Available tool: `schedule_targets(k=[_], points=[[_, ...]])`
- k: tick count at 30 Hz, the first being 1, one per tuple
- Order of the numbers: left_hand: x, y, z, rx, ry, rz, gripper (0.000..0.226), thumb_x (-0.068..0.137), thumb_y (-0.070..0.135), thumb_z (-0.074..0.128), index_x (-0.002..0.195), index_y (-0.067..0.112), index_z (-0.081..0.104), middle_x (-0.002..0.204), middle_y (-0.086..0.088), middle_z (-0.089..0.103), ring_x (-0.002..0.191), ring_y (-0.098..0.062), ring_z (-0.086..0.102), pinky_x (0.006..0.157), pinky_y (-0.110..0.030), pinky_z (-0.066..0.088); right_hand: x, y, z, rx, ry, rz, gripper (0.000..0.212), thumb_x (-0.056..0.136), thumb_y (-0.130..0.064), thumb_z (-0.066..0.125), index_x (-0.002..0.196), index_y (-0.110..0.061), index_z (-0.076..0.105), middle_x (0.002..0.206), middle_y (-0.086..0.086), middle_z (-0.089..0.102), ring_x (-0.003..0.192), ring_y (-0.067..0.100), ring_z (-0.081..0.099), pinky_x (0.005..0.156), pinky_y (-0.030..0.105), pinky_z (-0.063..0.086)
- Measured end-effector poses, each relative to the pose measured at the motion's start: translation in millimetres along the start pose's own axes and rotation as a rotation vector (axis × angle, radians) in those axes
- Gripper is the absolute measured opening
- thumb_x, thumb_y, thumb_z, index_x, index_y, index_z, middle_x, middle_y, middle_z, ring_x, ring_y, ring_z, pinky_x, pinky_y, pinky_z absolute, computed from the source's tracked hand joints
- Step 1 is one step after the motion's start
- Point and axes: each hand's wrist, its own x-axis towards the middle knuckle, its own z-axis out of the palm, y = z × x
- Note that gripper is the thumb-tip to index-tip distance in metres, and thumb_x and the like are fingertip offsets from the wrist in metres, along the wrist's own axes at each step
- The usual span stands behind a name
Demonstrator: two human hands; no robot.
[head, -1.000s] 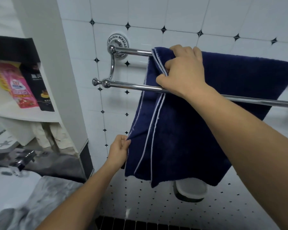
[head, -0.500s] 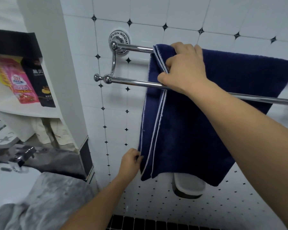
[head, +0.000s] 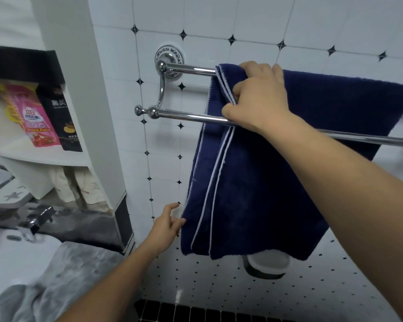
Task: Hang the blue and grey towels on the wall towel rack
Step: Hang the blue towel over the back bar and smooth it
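- Packets [head: 41, 117], one pink and one black, stand on a white shelf [head: 44, 156] at the far left; their print is too small and blurred to read, and the shelf is cut off by the frame edge.
- Below the shelf a chrome tap [head: 36, 220] and some pale items sit in shadow, hard to make out.
- Grey towel [head: 54, 282] lies crumpled at the lower left on a white bench [head: 14, 256], partly cropped by the bottom edge.
- Left hand [head: 165, 226] is low beside the hanging edge of the blue towel [head: 254, 182], fingers loosely spread and open, the thumb tip just touching the cloth edge; it grips nothing.
- Towel rack [head: 184, 116] is a chrome double bar fixed to the wall by a round mount; its right end runs out of view.
- The blue towel hangs over the rear upper bar and falls behind the front bar, folded, with pale piping along its edges; its right part is hidden by the forearm.
- Right hand [head: 258, 98] is closed on the towel's top fold near the bars, fingers curled over it.
- A white round object [head: 268, 266] below the towel is mostly hidden.
- White wall tiles [head: 242, 19] carry small black diamonds; a black tile strip [head: 196, 313] runs along the bottom.
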Motion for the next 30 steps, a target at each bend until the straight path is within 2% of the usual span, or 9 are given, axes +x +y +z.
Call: schedule_targets(k=[3,5,8,11,13,16,19,26,30], points=[[-1,21,1,0.116,-0.002,0.017,0.038,0.097,0.036,0.052,0.133,0.033,0.041,0.080,0.003,0.067,0.080,-0.010,0.065,0.082,-0.030,0.054,1,1,2,-0.029,-0.002,-0.008,0.012,0.075,-0.036,0.058,0.068,-0.026,0.058,0.144,0.001,0.044,0.127,0.026,0.039,0.117,0.049,0.013],[-2,44,-6,0.259,0.156,0.130,0.021,0.094,0.041,0.053,0.114,0.035,0.058,0.079,0.011,0.068,0.078,-0.004,0.063,0.078,-0.033,0.054,1,2,2,-0.041,-0.011,-0.020,0.014,0.079,-0.041,0.057,0.071,-0.030,0.058,0.147,0.001,0.042,0.130,0.025,0.037,0.117,0.048,0.013],[-12,94,-24,0.264,0.347,0.467,0.016,0.087,0.039,0.053,0.078,0.037,0.066,0.064,0.015,0.067,0.061,-0.003,0.063,0.060,-0.033,0.055,-1,4,-7,0.045,-0.042,-0.026,0.029,0.084,-0.054,0.057,0.071,-0.029,0.059,0.151,-0.001,0.039,0.135,0.023,0.033,0.117,0.044,0.013],[-23,167,-42,0.186,0.460,0.920,0.023,0.087,0.018,0.055,0.069,0.017,0.070,0.060,0.008,0.065,0.052,-0.010,0.060,0.049,-0.031,0.049,-7,15,-21,0.280,-0.013,-0.036,0.025,0.087,-0.050,0.060,0.084,-0.027,0.068,0.148,-0.004,0.044,0.133,0.022,0.038,0.107,0.036,0.029],[-25,225,-52,0.161,0.589,1.055,0.022,0.088,0.013,0.055,0.072,0.008,0.070,0.065,0.002,0.066,0.055,-0.015,0.059,0.053,-0.029,0.049,-12,31,-27,0.330,0.036,-0.050,0.022,0.087,-0.041,0.063,0.103,-0.025,0.066,0.137,-0.003,0.052,0.125,0.021,0.046,0.092,0.030,0.034],[-6,296,-63,0.088,0.683,0.819,0.014,0.089,0.026,0.058,0.094,0.016,0.066,0.084,0.007,0.069,0.075,-0.013,0.063,0.070,-0.027,0.049,-25,67,-34,0.272,0.077,0.052,0.036,0.089,-0.037,0.062,0.123,-0.025,0.058,0.129,-0.004,0.058,0.119,0.019,0.050,0.091,0.031,0.038],[23,333,-63,0.025,0.585,0.547,0.026,0.088,0.034,0.064,0.105,0.019,0.051,0.077,0.009,0.063,0.083,-0.016,0.064,0.074,-0.030,0.046,-39,107,-38,0.168,0.074,0.145,0.039,0.092,-0.035,0.059,0.129,-0.024,0.056,0.129,-0.002,0.061,0.117,0.025,0.053,0.098,0.038,0.040],[43,343,-47,0.020,0.641,0.430,0.043,0.076,0.017,0.078,0.102,0.018,0.044,0.092,-0.004,0.061,0.084,-0.020,0.058,0.070,-0.024,0.038,-57,151,-40,0.043,0.074,0.197,0.036,0.097,-0.036,0.052,0.132,-0.024,0.057,0.124,0.003,0.064,0.112,0.030,0.056,0.097,0.041,0.040],[42,342,-52,-0.090,0.622,0.385,0.047,0.072,0.004,0.079,0.105,0.020,0.049,0.098,-0.002,0.054,0.084,-0.016,0.054,0.063,-0.013,0.041,-77,171,-41,0.096,0.266,0.399,0.034,0.095,-0.032,0.054,0.124,-0.016,0.062,0.124,0.010,0.062,0.116,0.033,0.053,0.098,0.044,0.041]])
